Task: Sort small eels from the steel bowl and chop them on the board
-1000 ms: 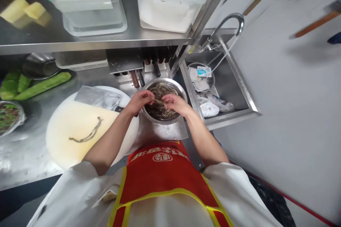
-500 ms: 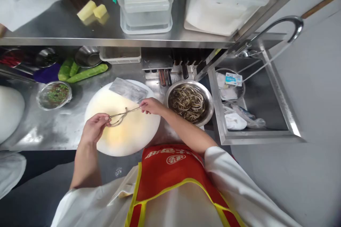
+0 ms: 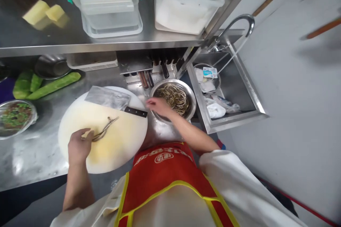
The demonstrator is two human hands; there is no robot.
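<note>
Over the left part of the round white cutting board, my left hand pinches a few thin, dark eels, whose far ends lie loose across the board. My right hand is at the left rim of a steel bowl, its fingertips smeared by motion; whether they hold anything cannot be made out. Inside the bowl is a heap of similar thin eels. A cleaver with a black handle lies flat along the board's back edge.
Knives stand in a rack behind the bowl. A sink with bagged items is at right. Green gourd pieces and a bowl of chopped greens are at left. A steel shelf bearing plastic bins overhangs the back.
My right hand has let go of the eel's end and moved right to the bowl, uncovering the cleaver's handle. My left hand still holds the eels. The view has swung right.
</note>
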